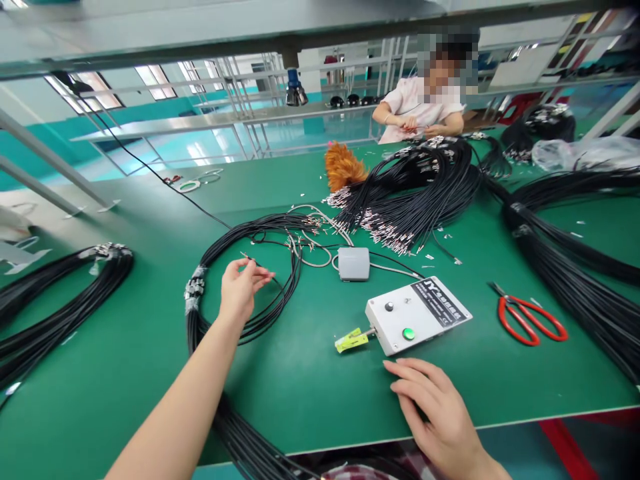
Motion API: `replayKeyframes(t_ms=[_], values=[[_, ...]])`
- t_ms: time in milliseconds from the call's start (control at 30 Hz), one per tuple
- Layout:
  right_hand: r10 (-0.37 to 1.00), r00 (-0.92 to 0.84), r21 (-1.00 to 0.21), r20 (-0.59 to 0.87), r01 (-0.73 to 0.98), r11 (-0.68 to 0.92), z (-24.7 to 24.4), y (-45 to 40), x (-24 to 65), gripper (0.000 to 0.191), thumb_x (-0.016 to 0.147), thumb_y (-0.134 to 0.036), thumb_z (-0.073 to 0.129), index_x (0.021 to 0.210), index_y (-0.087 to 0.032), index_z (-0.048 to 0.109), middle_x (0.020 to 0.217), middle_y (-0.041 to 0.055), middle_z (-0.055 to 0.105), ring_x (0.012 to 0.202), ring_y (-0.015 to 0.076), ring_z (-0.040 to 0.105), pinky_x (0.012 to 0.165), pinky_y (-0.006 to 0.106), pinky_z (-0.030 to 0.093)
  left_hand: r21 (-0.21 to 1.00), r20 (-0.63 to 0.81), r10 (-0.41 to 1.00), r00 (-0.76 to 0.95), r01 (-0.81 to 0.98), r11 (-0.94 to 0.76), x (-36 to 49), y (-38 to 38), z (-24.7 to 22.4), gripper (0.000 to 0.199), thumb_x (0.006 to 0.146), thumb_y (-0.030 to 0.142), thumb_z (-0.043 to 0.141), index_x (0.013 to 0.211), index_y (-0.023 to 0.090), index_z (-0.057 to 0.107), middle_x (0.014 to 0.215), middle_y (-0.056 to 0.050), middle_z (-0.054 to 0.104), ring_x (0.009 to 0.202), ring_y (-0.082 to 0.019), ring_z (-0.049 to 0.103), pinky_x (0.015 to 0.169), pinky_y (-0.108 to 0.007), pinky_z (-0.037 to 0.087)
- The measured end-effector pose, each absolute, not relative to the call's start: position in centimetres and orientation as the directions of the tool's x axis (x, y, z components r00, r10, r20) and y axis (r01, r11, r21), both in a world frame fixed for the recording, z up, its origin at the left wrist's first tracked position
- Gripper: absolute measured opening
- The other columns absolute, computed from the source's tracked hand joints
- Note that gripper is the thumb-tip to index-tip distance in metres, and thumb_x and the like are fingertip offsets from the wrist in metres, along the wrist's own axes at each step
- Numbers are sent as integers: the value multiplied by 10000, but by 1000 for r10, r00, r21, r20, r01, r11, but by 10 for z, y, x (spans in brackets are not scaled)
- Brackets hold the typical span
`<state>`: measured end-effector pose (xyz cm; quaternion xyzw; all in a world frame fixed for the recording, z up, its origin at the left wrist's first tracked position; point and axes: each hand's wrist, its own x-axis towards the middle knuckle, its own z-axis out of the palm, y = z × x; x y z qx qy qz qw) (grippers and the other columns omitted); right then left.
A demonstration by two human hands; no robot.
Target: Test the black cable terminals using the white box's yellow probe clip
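My left hand [241, 287] pinches a thin black cable near its stripped end, above a looped bundle of black cables [194, 327] that hangs over the table's front edge. White tape or connectors [195, 288] wrap part of that bundle. My right hand [435, 407] rests with fingers stretched out and nothing in them, just in front of a white control box [420, 313]. The box carries a black knob and a green lit button. From its left side sticks a shaft with a yellow-green clip-like piece [352, 341].
Red-handled scissors [531, 319] lie right of the box. A grey adapter [353, 264] sits behind it. More cable bundles lie at left [60, 293], at back [425, 193] and at right [560, 287]. An orange fluffy duster [344, 167] and a seated person [420, 113] are across the table.
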<state>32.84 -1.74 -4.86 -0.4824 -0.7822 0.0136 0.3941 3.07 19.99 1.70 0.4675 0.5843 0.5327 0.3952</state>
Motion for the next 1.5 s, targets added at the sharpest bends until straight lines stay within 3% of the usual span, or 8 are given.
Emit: replayKeyframes(t_ms=[167, 300, 367, 433, 600, 767, 967, 1500], values=[[790, -213, -431, 574, 742, 513, -49, -18, 329, 232, 880, -44, 519, 989, -218, 627, 1115, 72, 739, 1046, 211, 656, 867, 375, 569, 964, 123, 981, -150, 253, -83, 43, 176, 7, 305, 822, 199, 621, 1096, 214, 490, 907, -14, 625, 836, -159, 636, 828, -320, 481], [799, -212, -448, 563, 733, 511, -50, -18, 329, 234, 881, -45, 524, 1001, -217, 628, 1117, 67, 737, 1048, 211, 645, 872, 387, 562, 926, 24, 960, 278, 355, -126, 56, 98, 19, 46, 773, 192, 715, 786, 192, 671, 767, 0, 648, 728, -165, 607, 704, -262, 474], [799, -219, -449, 561, 729, 516, -50, -18, 329, 229, 885, -44, 525, 1007, -211, 623, 1122, 68, 733, 1053, 212, 635, 872, 391, 558, 867, -153, 737, 658, 447, -219, 58, 60, 31, 140, 866, 141, 610, 769, 197, 694, 760, -1, 648, 725, -156, 603, 702, -250, 471], [796, -230, -447, 560, 725, 524, -50, -18, 329, 226, 885, -35, 528, 1008, -202, 618, 1121, 70, 731, 1056, 214, 625, 872, 392, 552, 756, -314, 557, 769, 557, -343, 58, 32, 40, 213, 923, 106, 522, 851, 208, 694, 856, -15, 631, 785, -159, 593, 719, -249, 469], [797, -245, -456, 552, 712, 534, -51, -18, 330, 236, 878, -23, 543, 1010, -203, 618, 1111, 60, 730, 1053, 216, 615, 883, 394, 538, 583, -403, 548, 733, 667, -464, 51, 10, 39, 159, 916, 90, 518, 850, 192, 621, 947, -41, 610, 895, -207, 560, 785, -303, 466], [879, -128, -671, 459, 599, 437, -37, -21, 317, 251, 902, -88, 560, 1090, -240, 630, 1122, 44, 719, 1059, 198, 622, 912, 361, 530, 803, -274, 710, 649, 560, -201, 58, 17, 24, 179, 986, 229, 415, 859, 201, 538, 762, 6, 573, 692, -146, 567, 666, -255, 463], [999, 35, -982, 34, 186, 26, -17, -14, 277, 124, 913, -293, 589, 960, -238, 689, 934, 23, 717, 833, 158, 668, 726, 254, 545, 931, -261, 843, 471, 355, 90, 82, 30, 18, 208, 964, 360, 430, 855, 192, 486, 605, 55, 516, 432, -85, 504, 447, -189, 375], [978, 36, -964, -207, -179, -198, -9, 13, 245, 250, 781, -417, 692, 757, -173, 641, 720, 13, 668, 658, 129, 595, 636, 242, 464, 948, -247, 859, 448, 297, 117, 84, 33, 16, 256, 966, 405, 453, 866, 184, 535, 587, 53, 479, 460, -82, 371, 410, -172, 295]])
